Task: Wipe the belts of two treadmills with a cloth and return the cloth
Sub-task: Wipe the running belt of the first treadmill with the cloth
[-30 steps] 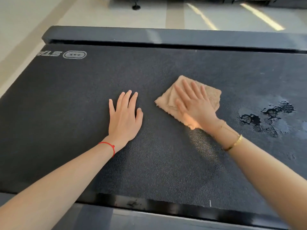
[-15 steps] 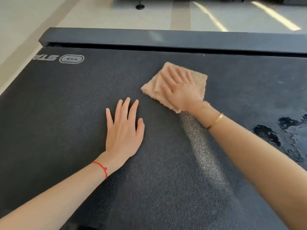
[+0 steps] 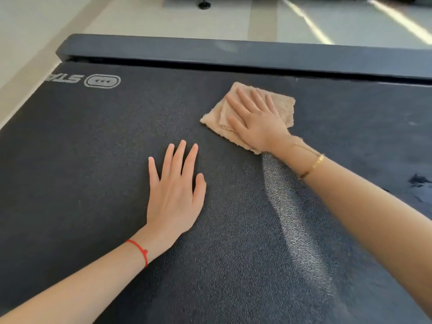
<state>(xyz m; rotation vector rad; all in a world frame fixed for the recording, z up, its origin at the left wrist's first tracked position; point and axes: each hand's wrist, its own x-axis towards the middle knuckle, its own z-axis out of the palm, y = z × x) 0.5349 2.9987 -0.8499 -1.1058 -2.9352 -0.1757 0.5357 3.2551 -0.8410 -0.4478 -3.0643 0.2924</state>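
A black, textured treadmill belt (image 3: 93,160) fills most of the view. A folded beige cloth (image 3: 284,108) lies on it near the far side rail. My right hand (image 3: 254,118) presses flat on the cloth with straight, spread fingers; a gold bracelet sits on that wrist. My left hand (image 3: 174,190) rests flat on the bare belt, nearer to me and left of the cloth, fingers straight; a red string circles its wrist.
A dark grey side rail (image 3: 233,52) runs along the belt's far edge, with pale floor (image 3: 58,17) beyond it. A white logo (image 3: 102,81) marks the belt at far left. Wet dark patches (image 3: 418,181) show on the belt at right.
My right hand has slid the cloth away from me toward the far rail. My left hand has stayed flat on the belt. The view has moved closer, and the wet patches have shifted right.
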